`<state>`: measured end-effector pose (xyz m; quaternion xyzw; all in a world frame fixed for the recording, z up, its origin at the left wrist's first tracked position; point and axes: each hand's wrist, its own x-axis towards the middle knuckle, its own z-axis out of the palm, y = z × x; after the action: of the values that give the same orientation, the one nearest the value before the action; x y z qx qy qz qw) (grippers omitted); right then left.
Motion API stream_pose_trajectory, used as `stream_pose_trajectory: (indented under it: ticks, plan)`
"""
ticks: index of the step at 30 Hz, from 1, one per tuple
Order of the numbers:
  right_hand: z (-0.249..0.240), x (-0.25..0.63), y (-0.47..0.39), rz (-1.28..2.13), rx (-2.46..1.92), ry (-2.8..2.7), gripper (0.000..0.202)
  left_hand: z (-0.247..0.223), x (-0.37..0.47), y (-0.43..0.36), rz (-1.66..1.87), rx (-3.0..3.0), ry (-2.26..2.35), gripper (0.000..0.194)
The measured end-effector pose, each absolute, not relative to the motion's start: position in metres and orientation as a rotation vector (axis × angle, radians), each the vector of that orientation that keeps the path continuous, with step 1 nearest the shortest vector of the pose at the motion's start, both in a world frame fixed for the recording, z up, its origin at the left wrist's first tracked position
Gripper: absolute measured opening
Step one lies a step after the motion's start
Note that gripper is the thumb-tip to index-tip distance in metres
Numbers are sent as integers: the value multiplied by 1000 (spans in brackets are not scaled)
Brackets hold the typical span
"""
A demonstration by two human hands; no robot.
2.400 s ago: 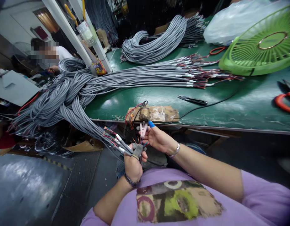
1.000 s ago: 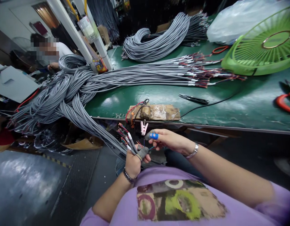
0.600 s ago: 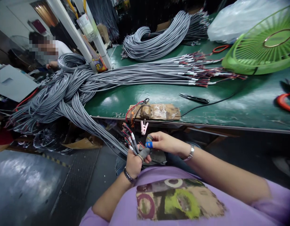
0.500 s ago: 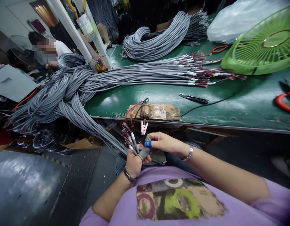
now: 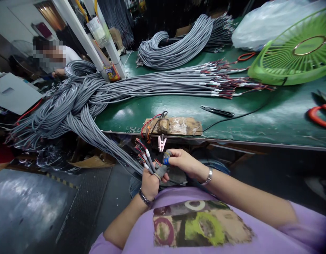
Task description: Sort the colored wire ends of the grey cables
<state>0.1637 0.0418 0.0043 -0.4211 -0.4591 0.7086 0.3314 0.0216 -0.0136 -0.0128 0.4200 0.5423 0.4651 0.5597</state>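
My left hand (image 5: 151, 183) is closed around a bundle of grey cables (image 5: 116, 155), whose stripped ends with thin coloured wires (image 5: 142, 150) stick up above the fist. A grey wrap covers its thumb. My right hand (image 5: 182, 161) is just to the right, with thumb and fingertips pinched together near the wires. Blue tape and a grey wrap cover its fingertips; what lies in the pinch is too small to make out. Beyond the hands, a pink clip (image 5: 162, 143) hangs at the bench edge, below a worn wooden block (image 5: 182, 126).
On the green bench (image 5: 152, 106) lie long grey cables (image 5: 157, 83), a coil (image 5: 179, 46), black snips (image 5: 217, 111) and red-handled scissors (image 5: 321, 116). A green fan (image 5: 292, 53) stands at right. Another person (image 5: 70, 53) is at far left, beyond a white post (image 5: 78, 31).
My right hand and forearm have shifted very slightly, with the fingers still pinched near the wires. My left hand keeps its hold on the cables almost without moving.
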Motion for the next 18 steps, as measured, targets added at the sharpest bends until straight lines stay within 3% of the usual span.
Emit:
stream_pose_trajectory:
  ticks: [5, 9, 18]
  plan:
    - [-3, 159, 47, 1926, -1132, -724, 13, -6, 24, -16, 908, 1092, 1238, 40]
    - [-2, 169, 56, 1988, -1093, -527, 12, -7, 22, -18, 997, 1042, 1257, 38]
    - [11, 175, 49, 2113, -1074, -1167, 32, -16, 19, -15, 1073, 994, 1267, 36]
